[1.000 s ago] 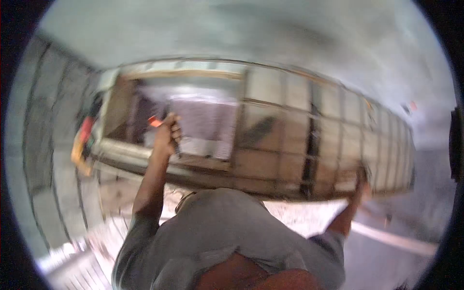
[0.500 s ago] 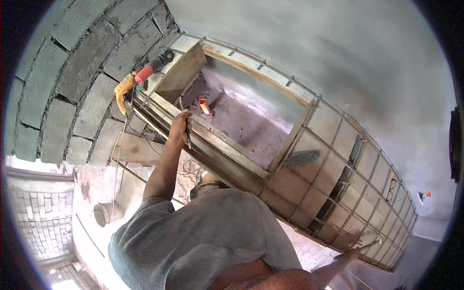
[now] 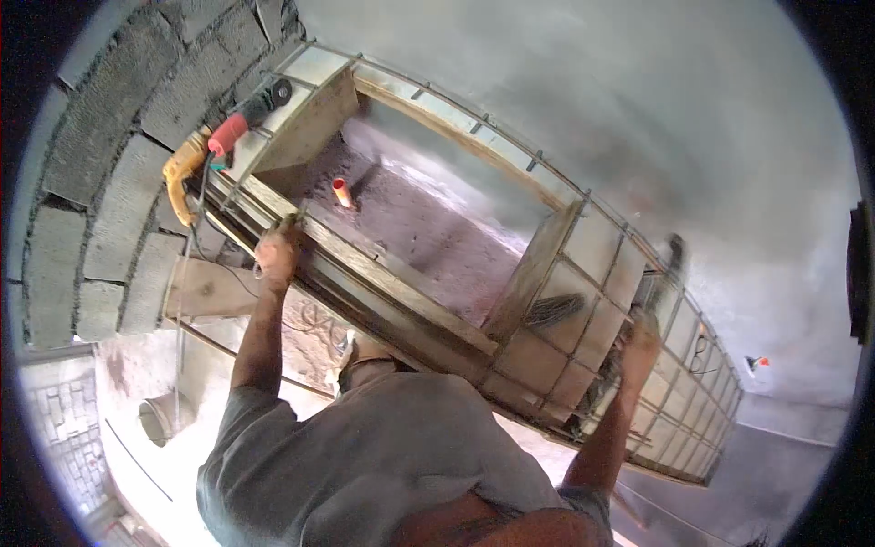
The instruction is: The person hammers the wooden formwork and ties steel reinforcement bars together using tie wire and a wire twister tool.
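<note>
Left hand: one, [image 3: 277, 252] fingers bent at the wooden front board [image 3: 383, 275]; can't tell if anything is gripped.
Right hand: one, [image 3: 641, 346] over the grid, clenched round a dark item [image 3: 674, 253], blurred, type unclear.
Dark item: one; long axis across the grid, tip pointing up and a bit right, toward the plastered wall.
Rebar grid: one, [image 3: 593, 283] directly in front of the person, along the plastered wall; long axis upper left to lower right.
Wire bundle: one, [image 3: 554, 310] lying on the grid between opening and right hand.
Opening: one, wood-framed, left of the wire bundle.
Pipe stub: one, orange, [image 3: 342, 191] inside the opening, tilted.
Power tool: one, yellow-red-black, [image 3: 228, 135] at the grid's left end, black end up-right.
Bucket: one, [image 3: 178, 412] on the floor, lower left, tipped.
Block wall: one, [image 3: 137, 219] left.
Plastered wall: one, [image 3: 638, 118] behind.
</note>
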Motion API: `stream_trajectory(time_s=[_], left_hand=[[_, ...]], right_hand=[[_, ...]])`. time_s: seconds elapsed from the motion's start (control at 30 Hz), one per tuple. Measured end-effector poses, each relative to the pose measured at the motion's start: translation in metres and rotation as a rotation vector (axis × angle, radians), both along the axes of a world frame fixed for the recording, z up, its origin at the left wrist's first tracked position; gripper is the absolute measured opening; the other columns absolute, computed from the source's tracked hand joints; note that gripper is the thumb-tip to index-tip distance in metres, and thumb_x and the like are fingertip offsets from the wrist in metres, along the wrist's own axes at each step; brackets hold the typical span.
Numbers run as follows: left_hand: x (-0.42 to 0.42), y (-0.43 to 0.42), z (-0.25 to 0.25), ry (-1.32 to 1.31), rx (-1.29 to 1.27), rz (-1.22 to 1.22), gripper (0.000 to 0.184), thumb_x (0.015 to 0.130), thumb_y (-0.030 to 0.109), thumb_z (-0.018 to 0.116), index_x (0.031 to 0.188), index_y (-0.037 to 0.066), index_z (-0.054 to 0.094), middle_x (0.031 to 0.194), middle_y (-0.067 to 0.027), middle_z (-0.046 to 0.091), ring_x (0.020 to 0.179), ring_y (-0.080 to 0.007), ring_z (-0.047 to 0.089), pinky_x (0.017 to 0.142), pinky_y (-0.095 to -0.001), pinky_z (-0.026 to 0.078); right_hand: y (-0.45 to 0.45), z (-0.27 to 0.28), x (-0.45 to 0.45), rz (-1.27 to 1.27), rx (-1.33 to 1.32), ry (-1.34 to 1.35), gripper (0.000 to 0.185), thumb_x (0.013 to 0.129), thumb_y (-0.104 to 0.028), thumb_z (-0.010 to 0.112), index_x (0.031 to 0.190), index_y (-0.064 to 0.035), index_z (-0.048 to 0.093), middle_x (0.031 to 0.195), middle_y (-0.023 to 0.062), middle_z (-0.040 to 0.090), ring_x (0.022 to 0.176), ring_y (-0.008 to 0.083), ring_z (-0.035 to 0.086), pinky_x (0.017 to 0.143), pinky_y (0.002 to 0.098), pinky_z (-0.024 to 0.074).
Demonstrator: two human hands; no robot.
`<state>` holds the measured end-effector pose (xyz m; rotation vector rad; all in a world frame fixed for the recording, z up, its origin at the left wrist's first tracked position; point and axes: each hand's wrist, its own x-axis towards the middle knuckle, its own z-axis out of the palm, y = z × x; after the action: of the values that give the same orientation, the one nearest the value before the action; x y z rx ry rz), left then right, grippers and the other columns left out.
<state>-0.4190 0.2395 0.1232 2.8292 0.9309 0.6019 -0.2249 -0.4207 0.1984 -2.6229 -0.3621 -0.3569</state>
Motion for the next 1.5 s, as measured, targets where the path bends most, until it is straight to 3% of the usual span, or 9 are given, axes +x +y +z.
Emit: stream_trajectory(time_s=[0.03, 0.2, 0.37, 0.57, 0.83, 1.07, 1.27, 1.43, 1.5], left_hand=[[-0.001, 0.002, -0.003, -0.043, -0.018, 0.018, 0.025, 0.089, 0.027, 0.056, 0.107, 0.014, 0.066, 0.089, -0.0152, 0.064, 0.081, -0.0361, 0.062, 0.068, -0.044, 0.05], [-0.002, 0.009, -0.007, -0.057, -0.119, 0.064, 0.025, 0.09, 0.028, 0.055, 0.108, 0.013, 0.065, 0.092, -0.0163, 0.063, 0.085, -0.0351, 0.061, 0.071, -0.0433, 0.049], [-0.003, 0.012, -0.004, -0.05, -0.125, 0.087, 0.026, 0.091, 0.028, 0.053, 0.11, 0.015, 0.065, 0.094, -0.0146, 0.064, 0.088, -0.0329, 0.062, 0.074, -0.0412, 0.05], [0.001, 0.01, 0.0, -0.106, -0.151, 0.097, 0.024, 0.091, 0.028, 0.054, 0.108, 0.015, 0.066, 0.092, -0.0135, 0.064, 0.084, -0.0326, 0.062, 0.07, -0.0409, 0.05], [0.002, 0.013, -0.007, -0.067, -0.14, 0.117, 0.023, 0.09, 0.028, 0.055, 0.105, 0.014, 0.066, 0.091, -0.0124, 0.064, 0.081, -0.0326, 0.062, 0.067, -0.0414, 0.05], [0.006, 0.013, 0.0, -0.122, -0.137, 0.096, 0.021, 0.091, 0.025, 0.055, 0.106, 0.015, 0.066, 0.09, -0.0117, 0.063, 0.08, -0.0327, 0.062, 0.066, -0.04, 0.05], [0.006, 0.009, 0.001, -0.143, -0.106, 0.112, 0.022, 0.091, 0.026, 0.056, 0.108, 0.015, 0.065, 0.089, -0.0108, 0.064, 0.08, -0.031, 0.062, 0.067, -0.0398, 0.05], [0.009, 0.006, 0.006, -0.057, -0.161, 0.14, 0.022, 0.09, 0.026, 0.056, 0.107, 0.015, 0.066, 0.09, -0.0109, 0.065, 0.083, -0.0306, 0.062, 0.069, -0.0392, 0.05], [0.011, 0.011, 0.008, -0.02, -0.164, 0.164, 0.023, 0.09, 0.026, 0.056, 0.108, 0.016, 0.066, 0.091, -0.011, 0.065, 0.083, -0.0306, 0.062, 0.07, -0.039, 0.05]], right_hand=[[0.054, 0.005, 0.01, -0.195, 0.627, 0.283, 0.042, 0.091, -0.018, 0.059, 0.127, -0.0003, 0.048, 0.098, 0.0106, 0.061, 0.083, 0.012, 0.061, 0.064, 0.0229, 0.0488], [0.235, 0.025, 0.09, 0.331, -0.311, 0.319, 0.038, 0.083, -0.025, 0.064, 0.111, -0.0015, 0.058, 0.097, 0.0247, 0.064, 0.089, 0.039, 0.063, 0.076, 0.0435, 0.0501], [0.318, -0.019, 0.103, 0.533, -0.702, 0.301, 0.061, 0.084, -0.058, 0.051, 0.11, -0.0034, 0.06, 0.093, 0.023, 0.065, 0.084, 0.0422, 0.063, 0.078, 0.0492, 0.0504], [0.362, -0.009, 0.113, 0.686, -1.014, 0.195, 0.059, 0.083, -0.058, 0.054, 0.107, -0.005, 0.062, 0.081, 0.022, 0.065, 0.079, 0.0369, 0.065, 0.074, 0.0467, 0.0507], [0.381, -0.018, 0.199, 0.421, -0.727, 0.155, 0.058, 0.082, -0.058, 0.056, 0.106, -0.0058, 0.062, 0.09, 0.0205, 0.066, 0.086, 0.04, 0.063, 0.078, 0.0449, 0.0505], [0.372, -0.019, 0.137, 0.861, -0.863, 0.218, 0.06, 0.087, -0.06, 0.046, 0.099, -0.0034, 0.063, 0.083, 0.0243, 0.065, 0.081, 0.0399, 0.065, 0.077, 0.0506, 0.0509], [0.367, -0.08, 0.185, 0.502, -0.754, 0.19, 0.055, 0.083, -0.057, 0.056, 0.095, -0.0032, 0.061, 0.081, 0.0222, 0.064, 0.079, 0.0394, 0.064, 0.07, 0.049, 0.0506], [0.375, -0.03, 0.108, 1.012, -0.827, 0.289, 0.047, 0.087, -0.049, 0.054, 0.093, -0.0026, 0.063, 0.079, 0.0213, 0.063, 0.074, 0.041, 0.062, 0.07, 0.0481, 0.0497], [0.377, -0.04, 0.137, 0.916, -0.811, 0.26, 0.047, 0.087, -0.049, 0.054, 0.094, -0.003, 0.063, 0.08, 0.0212, 0.063, 0.075, 0.0406, 0.062, 0.07, 0.0478, 0.0499]])
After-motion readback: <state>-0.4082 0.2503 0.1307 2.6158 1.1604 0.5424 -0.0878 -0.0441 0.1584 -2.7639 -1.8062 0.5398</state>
